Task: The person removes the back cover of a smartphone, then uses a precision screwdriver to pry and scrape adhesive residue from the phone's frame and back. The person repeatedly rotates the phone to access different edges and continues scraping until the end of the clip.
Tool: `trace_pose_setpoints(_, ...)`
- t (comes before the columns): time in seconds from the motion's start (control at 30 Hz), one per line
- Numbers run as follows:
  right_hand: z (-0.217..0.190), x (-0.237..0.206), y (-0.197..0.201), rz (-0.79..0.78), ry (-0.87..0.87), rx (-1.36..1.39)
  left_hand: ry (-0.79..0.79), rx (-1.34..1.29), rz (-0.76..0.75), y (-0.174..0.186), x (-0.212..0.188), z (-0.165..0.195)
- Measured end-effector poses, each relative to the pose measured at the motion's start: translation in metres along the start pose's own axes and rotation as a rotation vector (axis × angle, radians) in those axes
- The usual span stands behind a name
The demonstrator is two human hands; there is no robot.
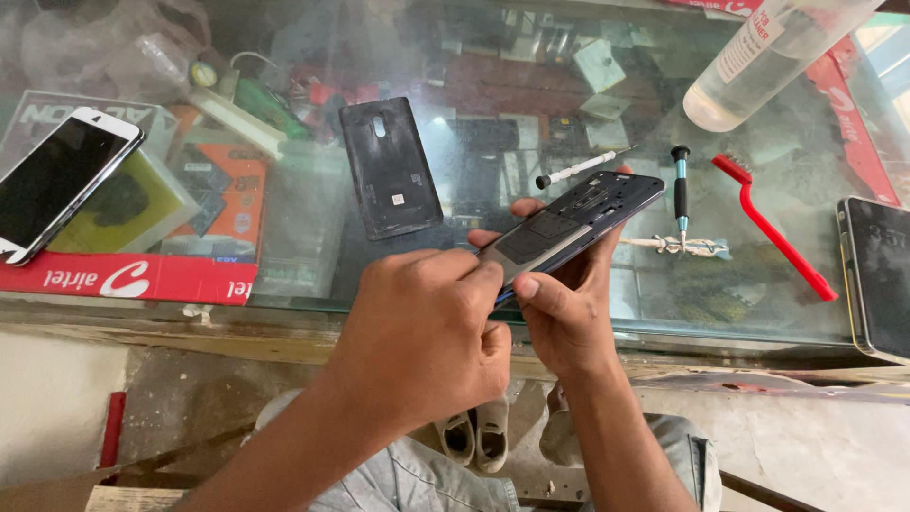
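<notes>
the back cover point(391, 169) already lay off on the table point(284, 237), while the right hand point(567, 313) gripped the opened phone point(578, 223) and the left hand point(427, 332) pinched its lower edge, inner parts not yet removed.

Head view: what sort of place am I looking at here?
Most likely a phone repair counter. Both hands, left hand and right hand, hold an opened phone over a glass counter; its removed back cover, small screwdrivers and a red brush lie on the glass.

Left hand point(422, 327) knuckles up, fingers curled, right hand point(559, 303) fingers clasped
</notes>
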State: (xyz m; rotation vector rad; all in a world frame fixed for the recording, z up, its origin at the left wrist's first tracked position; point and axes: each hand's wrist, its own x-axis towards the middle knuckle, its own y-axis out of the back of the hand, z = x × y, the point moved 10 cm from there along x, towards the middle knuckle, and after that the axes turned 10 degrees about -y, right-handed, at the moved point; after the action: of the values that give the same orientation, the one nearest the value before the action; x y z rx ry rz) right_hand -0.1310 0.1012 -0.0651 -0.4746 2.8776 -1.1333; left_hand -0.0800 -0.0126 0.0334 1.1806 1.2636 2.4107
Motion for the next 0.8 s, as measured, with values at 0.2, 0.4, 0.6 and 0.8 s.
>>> trace_pose_setpoints(0.2, -0.001, -0.001, -0.001, 0.030, 0.033, -0.088, 0.005, -0.036, 0.048, 0.003, -0.004, -0.006)
trace_pose_setpoints(0.4, -0.002, 0.001, -0.003, 0.046, 0.032, -0.124, 0.120, -0.118, 0.039, 0.010, -0.004, -0.015)
trace_pose_setpoints(0.6, -0.002, -0.001, -0.007, 0.027, 0.035, -0.163, 0.154, -0.231, -0.050, 0.017, 0.001, -0.022)
trace_pose_setpoints(0.8, -0.004, -0.001, -0.006, 0.037, 0.056, -0.205, 0.134, -0.260, -0.065, 0.018, 0.008, -0.031)
